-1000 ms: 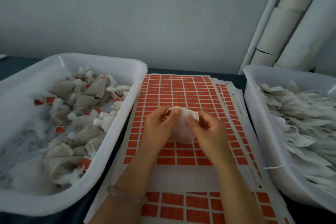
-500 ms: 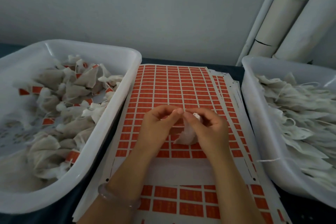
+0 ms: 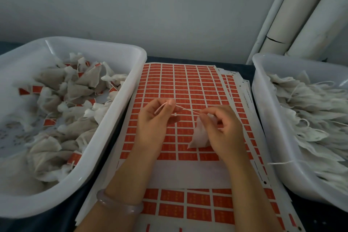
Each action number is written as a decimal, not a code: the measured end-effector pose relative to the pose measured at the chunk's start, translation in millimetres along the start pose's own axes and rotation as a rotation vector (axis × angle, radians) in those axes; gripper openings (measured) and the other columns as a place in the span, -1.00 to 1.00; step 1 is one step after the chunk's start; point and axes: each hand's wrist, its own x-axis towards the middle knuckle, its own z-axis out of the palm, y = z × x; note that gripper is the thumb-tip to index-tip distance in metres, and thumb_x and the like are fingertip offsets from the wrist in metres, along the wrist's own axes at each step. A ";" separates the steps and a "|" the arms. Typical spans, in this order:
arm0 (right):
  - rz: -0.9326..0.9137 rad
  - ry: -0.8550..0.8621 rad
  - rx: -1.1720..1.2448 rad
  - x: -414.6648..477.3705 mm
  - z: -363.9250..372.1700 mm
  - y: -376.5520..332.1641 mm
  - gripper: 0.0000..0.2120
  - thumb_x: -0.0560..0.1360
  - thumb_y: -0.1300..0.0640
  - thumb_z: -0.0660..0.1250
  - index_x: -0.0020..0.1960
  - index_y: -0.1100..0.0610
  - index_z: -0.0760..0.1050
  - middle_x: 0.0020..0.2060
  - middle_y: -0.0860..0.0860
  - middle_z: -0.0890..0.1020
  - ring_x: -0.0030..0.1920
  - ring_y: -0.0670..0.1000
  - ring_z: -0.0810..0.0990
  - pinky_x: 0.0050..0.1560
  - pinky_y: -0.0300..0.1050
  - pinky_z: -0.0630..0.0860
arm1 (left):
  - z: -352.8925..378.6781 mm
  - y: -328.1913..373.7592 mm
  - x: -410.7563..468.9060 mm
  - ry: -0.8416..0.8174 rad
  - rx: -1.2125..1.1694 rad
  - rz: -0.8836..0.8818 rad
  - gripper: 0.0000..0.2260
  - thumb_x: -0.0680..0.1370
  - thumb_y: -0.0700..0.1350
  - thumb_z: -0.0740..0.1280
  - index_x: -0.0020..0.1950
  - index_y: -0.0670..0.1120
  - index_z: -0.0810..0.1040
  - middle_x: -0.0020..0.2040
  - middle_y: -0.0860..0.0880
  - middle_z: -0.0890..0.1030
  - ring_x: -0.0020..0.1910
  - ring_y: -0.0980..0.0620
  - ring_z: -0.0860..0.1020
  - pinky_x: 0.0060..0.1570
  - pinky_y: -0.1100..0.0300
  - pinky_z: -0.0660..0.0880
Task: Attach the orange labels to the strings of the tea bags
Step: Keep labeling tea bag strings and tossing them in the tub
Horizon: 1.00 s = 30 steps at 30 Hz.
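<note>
Orange label sheets (image 3: 188, 84) over dark table (image 3: 320, 220) — left fingers (image 3: 170, 102) and right fingers (image 3: 204, 112) pinch string (image 3: 186, 109).

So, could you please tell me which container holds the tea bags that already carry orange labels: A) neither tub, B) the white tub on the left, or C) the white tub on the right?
B: orange labels show among the tea bags in the left tub, whereas the unlabelled bags in the right tub carry none.
</note>
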 end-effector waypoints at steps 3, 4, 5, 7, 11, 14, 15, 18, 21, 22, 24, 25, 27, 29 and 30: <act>-0.127 0.155 -0.204 -1.9 2.9 -1.2 -0.84 0.47 0.08 0.41 0.02 0.10 0.64 -0.09 -0.08 0.52 -0.04 -0.10 0.44 -0.08 -0.42 0.30 | -2.8 4.9 -3.3 -0.069 -0.032 0.038 -0.87 0.41 0.07 0.37 -0.24 0.04 0.63 -0.23 0.02 0.68 -0.19 0.05 0.65 -0.20 0.27 0.57; -0.148 0.211 -0.246 -1.6 4.3 -3.8 -0.82 0.46 0.12 0.43 0.02 0.17 0.65 -0.11 -0.01 0.57 -0.05 -0.07 0.44 -0.10 -0.41 0.29 | -2.8 6.2 -5.4 -0.121 -0.041 0.057 -0.86 0.37 0.09 0.36 -0.24 0.06 0.64 -0.23 0.02 0.67 -0.18 0.04 0.65 -0.17 0.25 0.58; -0.155 0.252 -0.265 -1.7 5.7 -7.3 -0.80 0.45 0.15 0.43 0.03 0.21 0.65 -0.12 0.04 0.62 -0.06 -0.04 0.46 -0.11 -0.39 0.30 | -1.9 7.0 -7.5 -0.168 -0.042 0.078 -0.86 0.36 0.09 0.35 -0.24 0.08 0.65 -0.24 0.02 0.67 -0.19 0.04 0.65 -0.15 0.25 0.58; -0.160 0.295 -0.263 -3.1 7.7 -11.6 -0.78 0.44 0.21 0.43 0.07 0.24 0.63 -0.10 0.08 0.68 -0.06 0.01 0.53 -0.09 -0.28 0.37 | 0.2 7.9 -10.6 -0.216 -0.048 0.099 -0.89 0.38 0.07 0.34 -0.25 0.10 0.65 -0.26 0.04 0.66 -0.21 0.06 0.64 -0.16 0.28 0.56; -0.127 0.303 -0.219 -7.5 9.1 -15.3 -0.82 0.43 0.24 0.44 0.04 0.19 0.64 -0.09 0.06 0.67 -0.04 -0.05 0.52 -0.09 -0.38 0.33 | -0.3 6.2 -9.2 -0.198 -0.058 0.086 -0.89 0.37 0.07 0.34 -0.26 0.11 0.65 -0.28 0.05 0.66 -0.24 0.10 0.63 -0.20 0.31 0.54; -0.132 0.229 -0.261 -8.3 13.3 -17.5 -0.82 0.43 0.17 0.45 0.01 0.19 0.65 -0.04 0.05 0.67 0.00 0.00 0.52 -0.06 -0.42 0.24 | -0.8 6.0 -9.1 -0.226 -0.068 0.096 -0.89 0.38 0.04 0.33 -0.26 0.09 0.65 -0.29 0.04 0.65 -0.26 0.10 0.62 -0.20 0.31 0.54; -0.131 0.224 -0.267 -8.0 14.3 -17.8 -0.83 0.43 0.16 0.46 -0.01 0.20 0.66 -0.04 0.05 0.67 0.00 0.02 0.54 -0.04 -0.43 0.23 | -0.7 5.1 -8.7 -0.232 -0.074 0.094 -0.89 0.38 0.03 0.34 -0.26 0.09 0.65 -0.29 0.05 0.65 -0.26 0.10 0.62 -0.20 0.30 0.55; -0.108 0.246 -0.247 -6.7 14.0 -17.3 -0.86 0.44 0.21 0.45 -0.02 0.22 0.66 -0.05 0.07 0.65 -0.02 0.04 0.58 -0.02 -0.45 0.28 | -1.4 1.2 -6.1 -0.212 -0.116 0.035 -0.89 0.38 0.01 0.34 -0.28 0.08 0.66 -0.28 0.04 0.65 -0.25 0.09 0.63 -0.20 0.28 0.55; -0.112 0.252 -0.217 -4.3 13.4 -14.3 -0.86 0.45 0.25 0.42 0.00 0.24 0.64 -0.06 0.09 0.65 -0.05 0.04 0.60 -0.02 -0.36 0.42 | -2.3 -2.7 -4.0 -0.221 -0.236 -0.005 -0.89 0.39 -0.06 0.33 -0.24 -0.04 0.62 -0.28 -0.02 0.64 -0.26 0.06 0.61 -0.23 0.27 0.55; -0.108 0.265 -0.202 -3.9 13.6 -14.1 -0.85 0.46 0.26 0.42 0.02 0.25 0.64 -0.06 0.10 0.65 -0.06 0.05 0.61 -0.03 -0.32 0.45 | -2.4 -3.8 -4.2 -0.246 -0.241 0.009 -0.89 0.40 -0.07 0.32 -0.22 -0.08 0.60 -0.29 -0.02 0.63 -0.25 0.07 0.61 -0.22 0.28 0.54; -0.105 0.291 -0.172 -3.6 14.0 -14.2 -0.83 0.46 0.28 0.40 0.05 0.27 0.63 -0.04 0.12 0.65 -0.03 0.03 0.61 0.00 -0.40 0.43 | -2.3 -5.4 -5.4 -0.344 -0.256 0.039 -0.87 0.45 -0.09 0.29 -0.20 -0.12 0.58 -0.29 0.00 0.62 -0.25 0.08 0.60 -0.21 0.27 0.54; -0.121 0.296 -0.165 -4.2 14.2 -14.2 -0.82 0.46 0.29 0.40 0.06 0.28 0.62 -0.03 0.12 0.66 -0.01 -0.01 0.60 0.01 -0.48 0.40 | -3.0 -6.2 -4.7 -0.400 -0.282 0.026 -0.84 0.49 -0.09 0.28 -0.21 -0.11 0.59 -0.29 0.00 0.62 -0.24 0.08 0.60 -0.21 0.26 0.55; -0.166 0.291 -0.143 -6.4 13.4 -14.6 -0.81 0.47 0.30 0.38 0.08 0.28 0.61 -0.01 0.10 0.66 0.01 -0.05 0.58 0.04 -0.56 0.40 | -6.1 -5.0 -2.0 -0.494 -0.345 -0.051 -0.74 0.55 -0.01 0.21 -0.21 -0.09 0.61 -0.26 -0.04 0.62 -0.24 0.03 0.61 -0.22 0.19 0.57; -0.167 0.305 -0.060 -7.3 10.7 -16.5 -0.80 0.49 0.28 0.36 0.10 0.26 0.60 0.01 0.06 0.66 0.03 -0.07 0.60 0.06 -0.49 0.45 | -6.4 -0.4 1.7 -0.479 -0.360 -0.175 -0.61 0.53 0.14 0.13 -0.20 -0.09 0.60 -0.26 -0.10 0.61 -0.28 -0.02 0.60 -0.26 0.13 0.57; -0.147 0.322 -0.004 -7.5 9.4 -17.9 -0.80 0.50 0.26 0.34 0.12 0.24 0.60 0.02 0.04 0.66 0.04 -0.09 0.61 0.04 -0.47 0.48 | -5.4 -1.6 2.8 -0.436 -0.290 -0.214 -0.59 0.53 0.17 0.12 -0.23 -0.09 0.58 -0.28 -0.11 0.60 -0.32 -0.02 0.59 -0.30 0.13 0.56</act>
